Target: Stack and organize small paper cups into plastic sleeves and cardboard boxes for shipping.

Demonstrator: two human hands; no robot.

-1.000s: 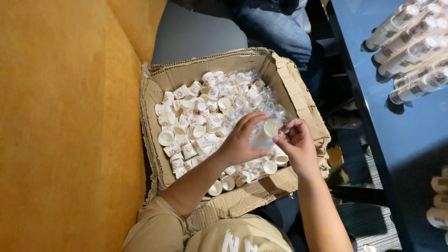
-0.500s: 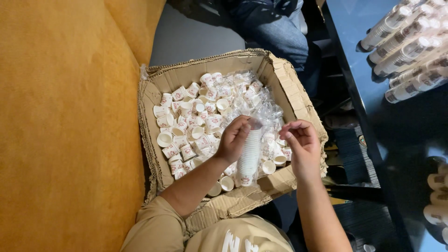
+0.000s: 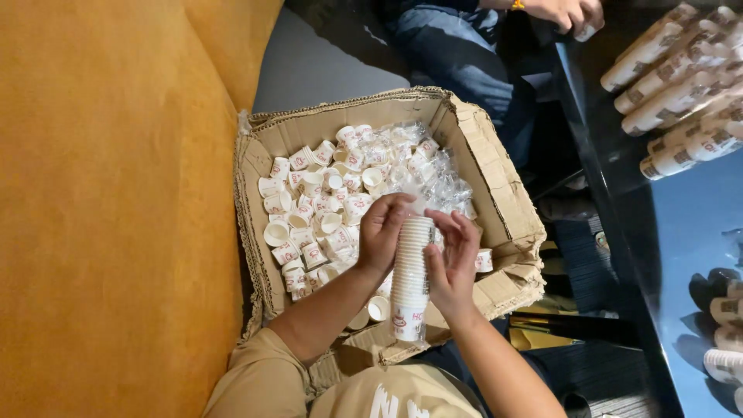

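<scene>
Since a moment ago the tall stack of nested paper cups has swung from lying across the box to standing upright between both hands: the left hand grips its upper part and the right hand closes around its side, so the stack reads as gathered and steadied. It hangs over the near edge of the torn cardboard box full of loose small cups, with crumpled clear plastic wrap beside them; finished cup stacks lie well apart on the dark surface, where another person's hand works.

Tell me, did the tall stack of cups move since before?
Yes. The cup stack came toward the near edge of the cardboard box, now upright between both hands.
</scene>
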